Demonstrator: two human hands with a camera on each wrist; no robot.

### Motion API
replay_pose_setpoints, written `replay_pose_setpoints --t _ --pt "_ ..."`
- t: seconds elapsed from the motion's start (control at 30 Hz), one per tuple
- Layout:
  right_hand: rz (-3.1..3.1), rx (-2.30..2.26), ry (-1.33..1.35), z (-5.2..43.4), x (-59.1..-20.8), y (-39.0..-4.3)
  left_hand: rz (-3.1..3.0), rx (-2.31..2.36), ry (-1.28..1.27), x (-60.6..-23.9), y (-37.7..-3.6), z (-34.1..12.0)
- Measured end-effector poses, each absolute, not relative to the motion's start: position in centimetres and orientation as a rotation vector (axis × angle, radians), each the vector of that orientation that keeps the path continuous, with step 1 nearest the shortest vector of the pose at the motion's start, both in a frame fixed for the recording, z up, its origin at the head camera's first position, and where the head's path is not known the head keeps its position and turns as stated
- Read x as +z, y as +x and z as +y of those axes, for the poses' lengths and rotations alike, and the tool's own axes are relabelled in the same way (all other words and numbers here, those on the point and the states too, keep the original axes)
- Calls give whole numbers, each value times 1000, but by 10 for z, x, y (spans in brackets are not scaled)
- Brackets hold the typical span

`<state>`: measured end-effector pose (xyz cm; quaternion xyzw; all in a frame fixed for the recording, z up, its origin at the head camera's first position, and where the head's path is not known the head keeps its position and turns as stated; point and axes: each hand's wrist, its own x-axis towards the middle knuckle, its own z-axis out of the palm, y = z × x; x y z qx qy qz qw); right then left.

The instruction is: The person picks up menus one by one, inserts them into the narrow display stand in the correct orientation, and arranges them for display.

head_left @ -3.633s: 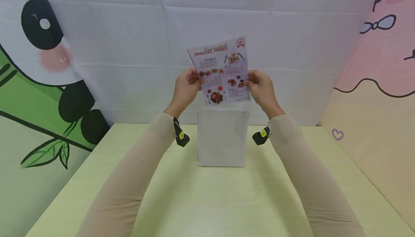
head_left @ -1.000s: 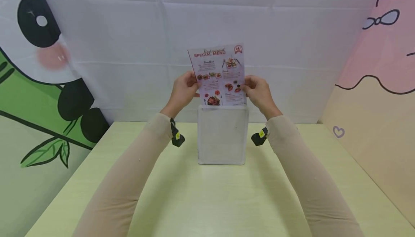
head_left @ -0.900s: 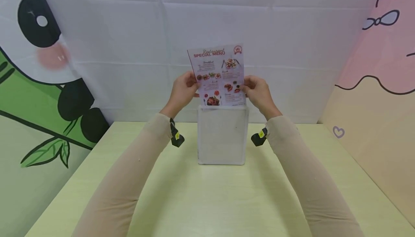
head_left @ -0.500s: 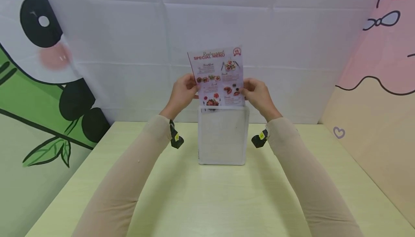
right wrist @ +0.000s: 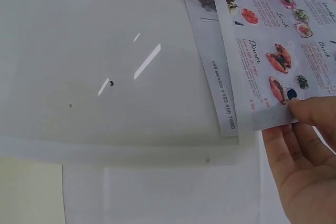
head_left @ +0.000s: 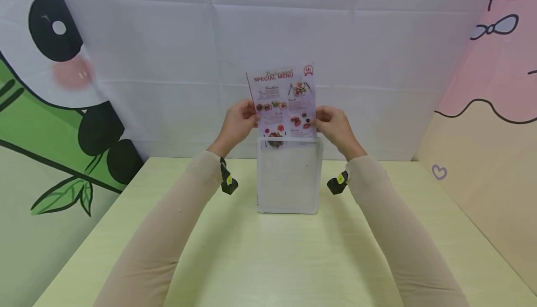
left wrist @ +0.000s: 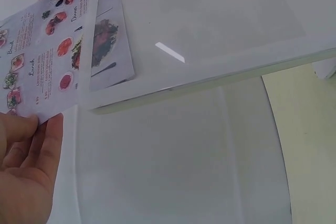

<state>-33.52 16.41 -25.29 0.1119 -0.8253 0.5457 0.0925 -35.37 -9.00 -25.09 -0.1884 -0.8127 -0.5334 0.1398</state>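
A printed restaurant menu sheet (head_left: 283, 101) stands upright between my two hands, its lower edge inside a clear, white-rimmed sign holder (head_left: 289, 181) on the table. My left hand (head_left: 239, 122) pinches the sheet's left edge between thumb and fingers. On the opposite edge my right hand (head_left: 335, 127) does the same. In the left wrist view the menu's bottom corner (left wrist: 113, 51) shows through the clear panel (left wrist: 199, 24). The right wrist view shows the bottom strip (right wrist: 215, 77) with its phone line behind the panel (right wrist: 105, 51), slightly askew to the rim.
The holder stands near the back of a pale wooden table (head_left: 268, 260). Behind it hangs a white cloth backdrop (head_left: 168, 55). Painted panels flank the table, a green and white one (head_left: 42, 125) at left and a pink and cream one (head_left: 491, 111) at right.
Both hands have lowered the menu from above the holder; its bottom edge has slid down behind the holder's top rim. The holder stays in place.
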Motion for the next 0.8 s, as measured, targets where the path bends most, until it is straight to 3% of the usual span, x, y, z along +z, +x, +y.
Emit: replay_pose_setpoints --t 0.8 --pt "-2463 1658 306 168 -258 -334 -2409 -1522 -597 -257 -353 -92"
